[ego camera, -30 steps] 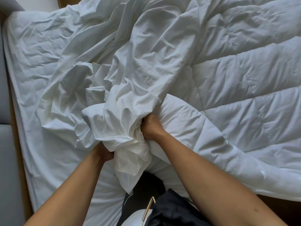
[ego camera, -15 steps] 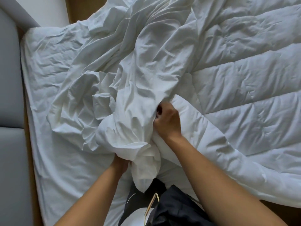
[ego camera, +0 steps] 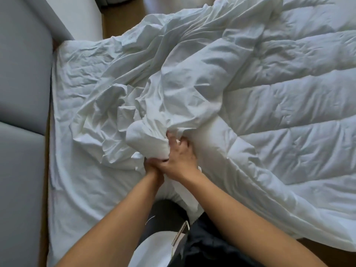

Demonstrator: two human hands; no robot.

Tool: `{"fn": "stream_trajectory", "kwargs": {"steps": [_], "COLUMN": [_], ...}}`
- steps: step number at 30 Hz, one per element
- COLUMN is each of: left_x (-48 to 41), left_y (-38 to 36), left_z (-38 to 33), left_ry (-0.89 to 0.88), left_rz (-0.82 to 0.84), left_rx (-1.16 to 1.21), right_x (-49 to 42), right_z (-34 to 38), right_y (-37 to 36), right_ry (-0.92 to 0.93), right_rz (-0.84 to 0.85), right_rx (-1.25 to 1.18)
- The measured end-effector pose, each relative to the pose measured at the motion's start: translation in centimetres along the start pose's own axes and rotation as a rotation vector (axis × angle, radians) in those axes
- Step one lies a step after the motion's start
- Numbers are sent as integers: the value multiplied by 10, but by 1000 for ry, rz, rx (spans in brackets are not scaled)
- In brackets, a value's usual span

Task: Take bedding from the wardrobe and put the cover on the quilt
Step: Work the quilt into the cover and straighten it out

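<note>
The thin, crinkly white cover (ego camera: 173,89) lies bunched in the middle of the bed (ego camera: 77,180), over the left edge of the puffy, stitched quilt (ego camera: 289,116). The right hand (ego camera: 180,159) curls its fingers (ego camera: 174,139) into the cover's bunched end. It partly hides the left hand (ego camera: 153,168), so I cannot tell how those fingers lie. Soft grey panels (ego camera: 21,93) stand left of the bed.

Bedroom, white-sheeted bed (ego camera: 81,189), grey padded headboard (ego camera: 21,93)
</note>
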State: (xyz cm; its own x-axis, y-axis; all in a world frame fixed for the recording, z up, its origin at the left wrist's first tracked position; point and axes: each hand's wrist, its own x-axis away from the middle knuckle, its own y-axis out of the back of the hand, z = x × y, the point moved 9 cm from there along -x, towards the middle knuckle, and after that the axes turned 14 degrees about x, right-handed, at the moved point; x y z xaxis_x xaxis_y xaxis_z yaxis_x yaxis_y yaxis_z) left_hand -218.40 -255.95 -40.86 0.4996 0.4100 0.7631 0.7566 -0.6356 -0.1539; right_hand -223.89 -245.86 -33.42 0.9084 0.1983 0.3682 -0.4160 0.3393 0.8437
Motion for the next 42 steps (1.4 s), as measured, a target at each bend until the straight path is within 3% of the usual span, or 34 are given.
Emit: {"fn": "stream_trajectory", "kwargs": {"steps": [3, 6, 15, 21, 26, 31, 34, 37, 42], "left_x": [-2, 1, 4, 27, 58, 81, 91, 92, 101], "left_y": [14, 17, 24, 39, 63, 107, 129, 133, 100], "left_z": [-3, -13, -6, 8, 24, 49, 71, 83, 83], "left_ry": [-17, -78, -82, -98, -87, -89, -98, -122, -123], "left_rz": [-74, -35, -34, -98, -174, -253, -298, -300, -272], "left_rx": [-106, -175, -93, 11, 56, 115, 95, 96, 327], "right_x": [-22, -29, -12, 28, 47, 44, 42, 43, 66], "right_z": [-17, -24, -129, -215, -311, -400, -394, -351, -323], "right_y": [-2, 4, 39, 46, 76, 94, 77, 41, -17], "right_ry": [-28, 9, -213, -219, -242, -379, -412, -334, -342], "right_rz": [-60, -106, -257, -242, -215, -137, -83, 46, 172], "right_rx": [32, 15, -128, -207, -129, -115, -167, -320, -400]}}
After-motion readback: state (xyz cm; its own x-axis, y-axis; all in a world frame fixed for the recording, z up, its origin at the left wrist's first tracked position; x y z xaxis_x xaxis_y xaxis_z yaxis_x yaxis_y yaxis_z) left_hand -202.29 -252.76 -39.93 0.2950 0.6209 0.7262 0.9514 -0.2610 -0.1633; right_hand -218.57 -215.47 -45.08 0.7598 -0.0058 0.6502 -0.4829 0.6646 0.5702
